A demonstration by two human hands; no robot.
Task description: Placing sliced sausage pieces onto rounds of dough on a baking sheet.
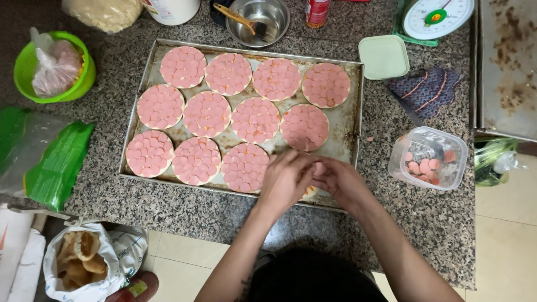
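Kitchen, granite counter (168, 210), baking tray (352, 120), scale (438, 17)

Green basket w/ bag (54, 67), steel bowl (261, 21), kitchen scale (437, 17), green lid (384, 56) on counter.

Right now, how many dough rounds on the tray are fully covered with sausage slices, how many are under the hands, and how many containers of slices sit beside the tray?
Rounds fully covered in pink slices, on the metal tray: 11
Round partly hidden under the left hand and right hand: 1
Clear plastic tub of slices: 1
Total: 13
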